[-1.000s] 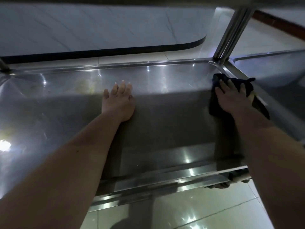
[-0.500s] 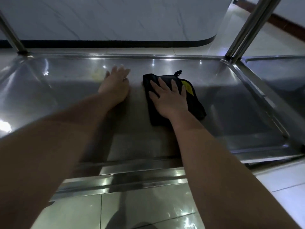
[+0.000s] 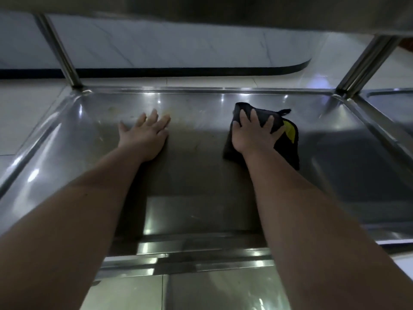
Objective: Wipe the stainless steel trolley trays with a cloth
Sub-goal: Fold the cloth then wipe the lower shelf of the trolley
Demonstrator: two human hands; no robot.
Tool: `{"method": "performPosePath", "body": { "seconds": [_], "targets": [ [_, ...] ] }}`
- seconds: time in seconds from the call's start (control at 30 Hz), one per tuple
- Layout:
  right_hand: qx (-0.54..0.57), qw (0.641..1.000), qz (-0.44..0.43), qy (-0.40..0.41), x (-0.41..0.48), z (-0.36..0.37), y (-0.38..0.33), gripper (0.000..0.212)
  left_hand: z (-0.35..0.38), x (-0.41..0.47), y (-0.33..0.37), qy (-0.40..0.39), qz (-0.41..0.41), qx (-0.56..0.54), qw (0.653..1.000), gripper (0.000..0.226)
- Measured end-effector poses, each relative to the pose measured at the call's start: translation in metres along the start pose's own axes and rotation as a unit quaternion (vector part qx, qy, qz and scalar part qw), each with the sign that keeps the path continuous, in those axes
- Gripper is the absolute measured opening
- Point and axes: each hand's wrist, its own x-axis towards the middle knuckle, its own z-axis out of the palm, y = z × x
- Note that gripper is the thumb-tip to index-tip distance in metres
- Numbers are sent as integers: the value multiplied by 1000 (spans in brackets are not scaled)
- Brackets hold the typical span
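Observation:
A wide stainless steel trolley tray (image 3: 335, 166) with a raised rim fills the view. My right hand (image 3: 254, 135) presses flat on a folded black cloth (image 3: 287, 151) with a yellow tag, lying on the tray floor right of the middle. My left hand (image 3: 145, 136) lies flat on the bare steel left of the middle, fingers spread, holding nothing. A faint yellowish smear marks the steel just beyond the left fingertips.
Two upright steel posts rise from the far corners, the left post (image 3: 60, 52) and the right post (image 3: 366, 66). The underside of an upper tray (image 3: 223, 12) hangs across the top. A second tray edge (image 3: 388, 97) shows far right. Glossy tiled floor (image 3: 125, 294) lies below.
My right hand slid the cloth from the tray's far right corner leftward to beside my left hand, then back a little to the right. My left hand stays planted.

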Motion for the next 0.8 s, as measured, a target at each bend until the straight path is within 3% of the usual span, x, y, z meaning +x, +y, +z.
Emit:
{"method": "performPosePath", "body": {
  "seconds": [0.07, 0.2, 0.3, 0.37, 0.47, 0.6, 0.7, 0.8],
  "targets": [
    [7, 1000, 1, 0, -3, 5, -47, 56, 0, -1, 2, 4, -4, -8, 1000, 51],
    [21, 982, -190, -4, -29, 23, -135, 53, 2, -1, -2, 16, -23, -28, 999, 57],
    [14, 972, -232, -32, -18, 21, -130, 53, 5, -1, -6, 19, -18, -32, 999, 56],
    [3, 977, -214, -18, 2, 14, -95, 54, 5, -1, -5, 22, -11, -31, 999, 55],
    [-1, 994, -107, 15, 42, 2, -2, 54, 7, 0, -4, 31, -9, -34, 999, 54],
    [-51, 998, 6, -19, 68, -11, 121, 54, 9, 1, -1, 34, -6, -24, 999, 54],
    [-37, 998, 58, -10, 57, -8, 119, 55, 9, 0, 0, 37, -12, -24, 999, 53],
    [11, 1000, 11, 2, 26, -2, 39, 56, 6, -1, 1, 33, -10, -21, 999, 53]
  ]
}}
